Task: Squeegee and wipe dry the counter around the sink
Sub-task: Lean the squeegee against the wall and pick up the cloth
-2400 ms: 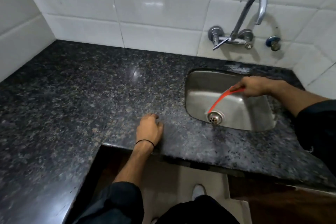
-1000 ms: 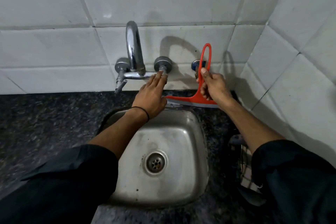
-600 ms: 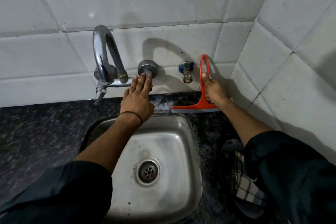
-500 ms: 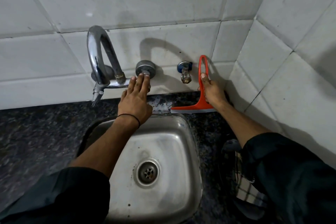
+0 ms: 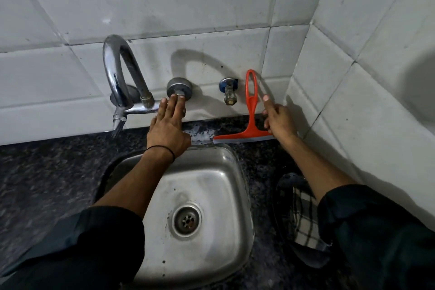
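Just past the sink's (image 5: 226, 172) back rim, at about 1 o'clock from the drain (image 5: 186, 220), the orange squeegee (image 5: 251, 110) stands upright on the dark speckled counter (image 5: 47, 172). Its blade (image 5: 242, 139) lies flat along the wet strip between basin and tiled wall (image 5: 164, 7), and its looped handle points to 12 o'clock, close against the tiles.

The right hand (image 5: 277, 117) is at 3 o'clock of the handle, over the blade's right end. Its index finger is straight and points up, apart from the handle. The other fingers are loosely bent low down by the handle, and I cannot tell whether they touch or grip it.

The left hand (image 5: 168, 129) reaches to 12 o'clock over the back rim with fingers straight and close together. The fingertips rest on the tap's round chrome knob (image 5: 179, 87). A thin black band (image 5: 162, 149) circles that wrist. The curved spout (image 5: 113, 66) rises at 11 o'clock, and a small blue-collared valve (image 5: 228, 92) sits between knob and squeegee.

A checked cloth (image 5: 303, 221) lies on the counter at 3 o'clock of the drain, partly under the right arm's dark sleeve (image 5: 376, 231).
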### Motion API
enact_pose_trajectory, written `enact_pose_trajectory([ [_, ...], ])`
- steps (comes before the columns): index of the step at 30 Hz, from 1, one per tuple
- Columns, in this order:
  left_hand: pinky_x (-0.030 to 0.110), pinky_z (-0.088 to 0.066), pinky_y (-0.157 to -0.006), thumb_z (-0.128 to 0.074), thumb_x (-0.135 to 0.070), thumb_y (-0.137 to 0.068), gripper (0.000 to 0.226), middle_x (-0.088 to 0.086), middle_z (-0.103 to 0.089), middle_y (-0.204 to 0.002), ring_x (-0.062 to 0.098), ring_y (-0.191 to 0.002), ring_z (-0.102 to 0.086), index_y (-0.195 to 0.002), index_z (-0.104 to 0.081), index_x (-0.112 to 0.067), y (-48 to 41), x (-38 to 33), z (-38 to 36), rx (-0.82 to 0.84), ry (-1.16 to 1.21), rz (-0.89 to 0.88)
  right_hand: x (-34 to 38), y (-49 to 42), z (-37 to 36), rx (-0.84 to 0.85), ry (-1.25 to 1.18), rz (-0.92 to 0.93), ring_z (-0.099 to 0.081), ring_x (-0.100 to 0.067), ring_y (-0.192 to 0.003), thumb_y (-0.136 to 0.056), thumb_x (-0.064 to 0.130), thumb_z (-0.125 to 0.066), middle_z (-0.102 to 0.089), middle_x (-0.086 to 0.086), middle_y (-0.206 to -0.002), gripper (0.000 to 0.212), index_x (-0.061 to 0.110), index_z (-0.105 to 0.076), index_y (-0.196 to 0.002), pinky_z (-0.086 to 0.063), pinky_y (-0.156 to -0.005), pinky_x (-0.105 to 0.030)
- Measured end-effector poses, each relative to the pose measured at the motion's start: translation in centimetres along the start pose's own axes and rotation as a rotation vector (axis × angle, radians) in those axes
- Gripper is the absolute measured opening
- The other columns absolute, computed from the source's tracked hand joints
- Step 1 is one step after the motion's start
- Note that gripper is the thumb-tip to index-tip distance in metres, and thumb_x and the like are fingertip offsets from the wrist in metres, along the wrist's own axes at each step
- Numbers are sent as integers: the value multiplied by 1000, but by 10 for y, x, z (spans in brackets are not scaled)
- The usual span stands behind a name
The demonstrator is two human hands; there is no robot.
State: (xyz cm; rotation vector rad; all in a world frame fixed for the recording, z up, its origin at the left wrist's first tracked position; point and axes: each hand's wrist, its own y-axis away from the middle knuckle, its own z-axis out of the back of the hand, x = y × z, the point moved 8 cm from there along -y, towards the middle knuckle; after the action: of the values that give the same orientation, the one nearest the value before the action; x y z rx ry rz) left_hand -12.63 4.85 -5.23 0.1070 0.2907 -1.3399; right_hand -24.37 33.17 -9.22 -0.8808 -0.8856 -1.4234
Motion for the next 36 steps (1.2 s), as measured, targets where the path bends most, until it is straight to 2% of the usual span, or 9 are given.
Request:
enact_pose_trajectory([
  [3,50,-16,-121,-63,-23,-87,92,-3,2,-165,21,-152,5,-157,-3,-27,0,0,2,16,19,2,-6,25,21,-33,-1,-5,-51,-14,-42,-91,68,-41,-58,-3,-54,59,15,-61,-74,-39,-47,-27],
  [6,53,-16,-120,-59,-25,-90,84,1,-4,-166,25,-152,-2,-157,-9,-23,10,-8,6,-27,63,19,-15,62,42,-33,30,11,-49,-10,-42,-98,49,-46,-60,-4,-59,46,10,-60,-78,-35,-46,-24],
  [12,50,-22,-119,-55,-22,-88,71,8,-16,-163,28,-151,-12,-153,-27,-16,85,-67,-27,-182,157,-117,-44,149,73,10,217,31,-61,-15,-80,-94,22,-59,-67,-1,-87,9,16,-65,-93,-44,-70,-27],
  [17,43,-30,-115,-52,-26,-91,60,16,-40,-152,34,-142,-34,-146,-40,-6,164,-120,-114,145,229,-270,-82,198,64,132,671,109,-53,-30,-120,-90,33,-60,-56,-7,-132,43,17,-61,-130,-45,-100,-39],
  [21,46,-20,-119,-38,-37,-100,61,-1,-9,-165,25,-151,-10,-156,-17,-24,204,-134,-159,400,130,-302,-110,219,57,268,806,58,-24,-30,-141,-89,44,-60,-26,1,-158,70,27,-34,-151,-24,-117,-39],
  [26,54,-7,-120,-27,-47,-103,60,-12,7,-164,21,-152,6,-156,-2,-36,202,-127,-158,523,-14,-319,-115,226,51,315,866,18,-8,-33,-144,-90,44,-56,-9,4,-162,73,42,-19,-154,-19,-114,-51],
  [31,56,-9,-118,-36,-48,-100,66,-9,6,-165,24,-152,1,-157,-5,-35,197,-128,-159,626,-12,-331,-98,216,53,157,922,79,-25,-41,-130,-90,26,-60,-27,2,-152,56,41,-42,-141,-30,-102,-56],
  [34,51,-24,-116,-41,-45,-100,61,-3,-11,-165,26,-150,-14,-155,-21,-30,187,-130,-146,616,19,-350,-91,207,55,118,923,117,-36,-42,-117,-90,17,-60,-38,-1,-143,49,34,-51,-134,-38,-97,-54],
  [36,43,-39,-106,-44,-39,-100,50,7,-40,-153,29,-139,-38,-148,-40,-26,181,-126,-130,523,105,-321,-87,199,57,111,891,132,-45,-42,-111,-87,15,-60,-45,-4,-134,45,31,-56,-129,-43,-94,-51],
])
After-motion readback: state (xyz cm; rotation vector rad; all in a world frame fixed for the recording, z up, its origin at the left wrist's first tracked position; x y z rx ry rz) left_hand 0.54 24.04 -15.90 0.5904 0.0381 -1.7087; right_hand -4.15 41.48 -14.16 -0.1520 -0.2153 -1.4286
